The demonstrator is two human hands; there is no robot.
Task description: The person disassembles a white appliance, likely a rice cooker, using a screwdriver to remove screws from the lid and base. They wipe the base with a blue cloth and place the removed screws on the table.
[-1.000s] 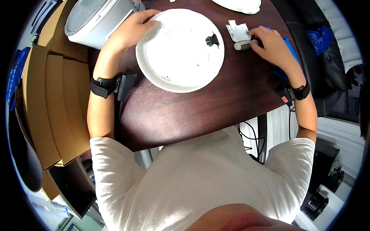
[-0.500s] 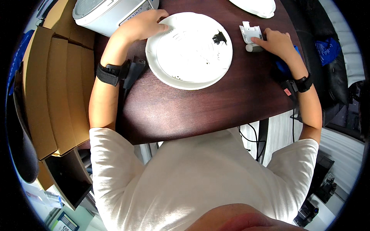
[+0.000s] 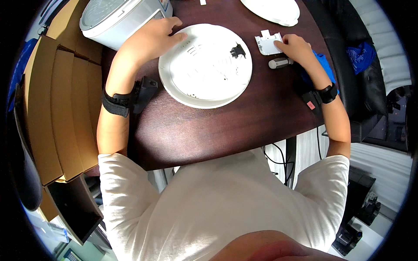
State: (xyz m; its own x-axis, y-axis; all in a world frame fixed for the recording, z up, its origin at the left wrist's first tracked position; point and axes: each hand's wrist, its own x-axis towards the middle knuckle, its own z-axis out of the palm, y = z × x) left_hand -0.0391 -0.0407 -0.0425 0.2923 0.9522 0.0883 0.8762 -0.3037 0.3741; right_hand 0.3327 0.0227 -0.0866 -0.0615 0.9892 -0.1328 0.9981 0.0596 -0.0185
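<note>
My left hand (image 3: 152, 40) is at the upper left of a round white plastic dish (image 3: 198, 103), its thumb near the rim. Its fingers are apart and hold nothing that I can see. Inside the dish lie a small black part (image 3: 237, 51) and several tiny dark bits, perhaps screws. To the right, my right hand (image 3: 298, 48) pinches a white plastic piece (image 3: 268, 44) with tabs by its right edge, thumb on top. Just below that piece, a grey handle (image 3: 280, 63), like a screwdriver's, lies on the table, its far end hidden by my hand.
A white rounded appliance (image 3: 126, 21) stands at the far left of the dark wooden table (image 3: 196, 135). Another white dish-like part (image 3: 272, 11) lies at the far edge. Cardboard (image 3: 65, 113) rises along the left side. Blue cloth (image 3: 323, 68) is beside my right forearm.
The view has shifted, so the dish appears lower and further left. In my right hand the white piece has turned and moved away from the grey handle. My left hand stays near the rim.
</note>
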